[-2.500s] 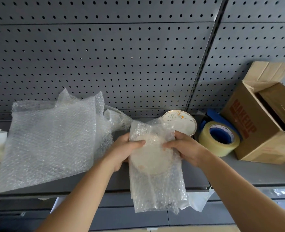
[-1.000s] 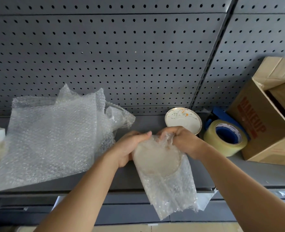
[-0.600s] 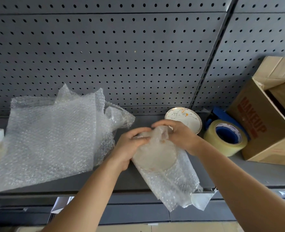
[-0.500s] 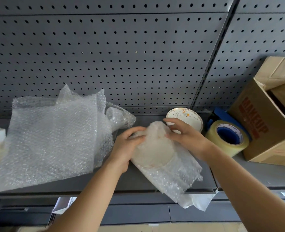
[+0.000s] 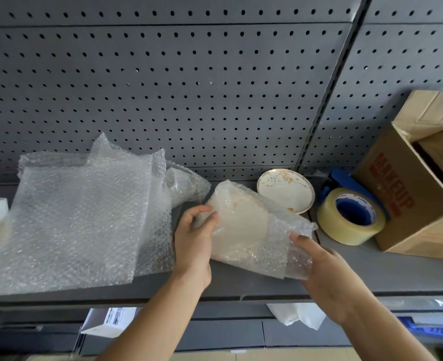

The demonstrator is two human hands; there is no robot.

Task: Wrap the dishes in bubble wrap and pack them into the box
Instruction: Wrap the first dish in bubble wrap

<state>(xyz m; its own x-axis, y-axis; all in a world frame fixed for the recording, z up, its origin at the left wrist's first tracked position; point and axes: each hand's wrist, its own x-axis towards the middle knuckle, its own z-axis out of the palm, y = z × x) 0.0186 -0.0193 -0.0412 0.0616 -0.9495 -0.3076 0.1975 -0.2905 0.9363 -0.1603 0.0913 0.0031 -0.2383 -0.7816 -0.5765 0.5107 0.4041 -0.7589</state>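
Currently our left hand [image 5: 194,243] grips the 9 o'clock end of the wrapped dish [image 5: 244,225], held over mid-shelf [image 5: 371,269]. Our right hand [image 5: 327,272] grasps its loose wrap tail at 4 o'clock. Judged: a light, stiff, breakable core under slippery film, so we should hold it by the rim. The box [image 5: 408,199] gapes at 2 o'clock. The tape roll [image 5: 350,217] and bare plate [image 5: 285,188] crowd that route.

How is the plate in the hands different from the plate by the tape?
The held plate is covered in bubble wrap; the shelf plate is bare, showing its flower pattern. Left hand grips the held plate, right hand its bubble wrap; the shelf plate lies untouched on the shelf. Both are round.
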